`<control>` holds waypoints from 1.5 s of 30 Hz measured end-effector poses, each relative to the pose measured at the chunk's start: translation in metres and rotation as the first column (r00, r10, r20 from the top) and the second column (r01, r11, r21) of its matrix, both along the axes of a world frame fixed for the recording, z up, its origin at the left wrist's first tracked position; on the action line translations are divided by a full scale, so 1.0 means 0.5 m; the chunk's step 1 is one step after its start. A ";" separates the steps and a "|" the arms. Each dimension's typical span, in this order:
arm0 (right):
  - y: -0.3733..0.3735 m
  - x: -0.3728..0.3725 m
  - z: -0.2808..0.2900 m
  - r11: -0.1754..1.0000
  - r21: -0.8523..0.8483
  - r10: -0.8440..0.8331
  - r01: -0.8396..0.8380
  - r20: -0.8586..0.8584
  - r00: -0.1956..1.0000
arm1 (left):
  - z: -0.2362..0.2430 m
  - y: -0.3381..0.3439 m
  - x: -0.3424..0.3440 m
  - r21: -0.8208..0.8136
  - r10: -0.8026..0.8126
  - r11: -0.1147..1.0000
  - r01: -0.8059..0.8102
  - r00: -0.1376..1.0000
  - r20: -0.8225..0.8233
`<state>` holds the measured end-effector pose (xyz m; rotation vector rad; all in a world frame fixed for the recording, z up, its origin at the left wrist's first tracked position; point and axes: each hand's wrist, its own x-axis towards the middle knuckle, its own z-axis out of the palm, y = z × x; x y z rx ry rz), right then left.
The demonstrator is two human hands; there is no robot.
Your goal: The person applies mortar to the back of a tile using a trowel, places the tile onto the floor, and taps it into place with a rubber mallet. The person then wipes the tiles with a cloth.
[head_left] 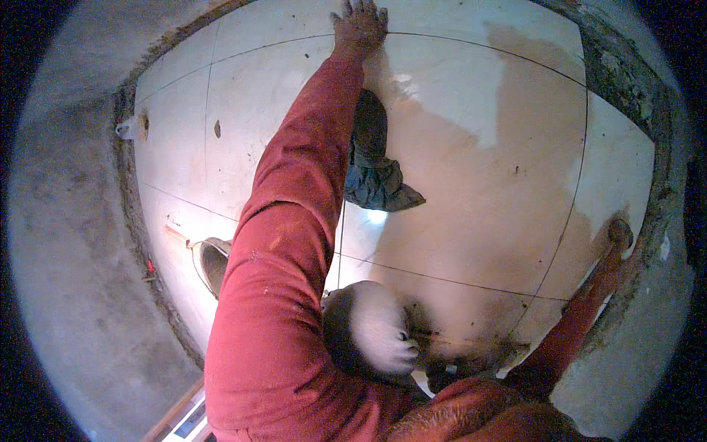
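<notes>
My left hand (359,28) lies on pale floor tiles (442,74) at the far middle, fingers spread, my red sleeve stretching up behind it. A crumpled dark cloth-like thing (377,184) lies on the tiles just right of that forearm, partly hidden by it. At the far right, my right hand (620,234) is down by the tiles' edge. It is small and dark here, so its fingers and anything in them cannot be made out. A broad brownish wet-looking film (471,199) covers the tiles between both arms.
Left of my left arm stands a pale-rimmed container (213,264), partly hidden. A small red item (150,265) lies near the left border. Rough, dark edging (618,74) runs around the tiles, with grey surfaces beyond. My grey-clad knee (368,328) is below.
</notes>
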<state>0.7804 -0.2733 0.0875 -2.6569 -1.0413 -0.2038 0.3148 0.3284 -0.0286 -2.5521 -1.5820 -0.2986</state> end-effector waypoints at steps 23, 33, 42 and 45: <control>0.778 -0.302 -0.031 0.659 0.025 0.673 -0.751 0.426 0.605 | 0.063 -0.057 0.001 -0.083 -0.012 0.996 0.023 0.992 0.125; 0.907 -0.439 0.010 0.659 0.133 0.738 -0.740 0.077 0.671 | 0.034 -0.043 -0.001 -0.107 0.017 0.994 0.006 0.977 0.210; 0.901 -0.476 -0.046 0.620 0.366 0.758 -0.694 -0.052 0.650 | -0.020 -0.011 -0.020 0.038 -0.066 0.998 0.059 0.968 0.243; 0.874 -0.451 -0.009 0.645 0.164 0.764 -0.747 -0.149 0.627 | -0.029 -0.009 -0.024 0.053 -0.063 0.997 0.055 0.983 0.173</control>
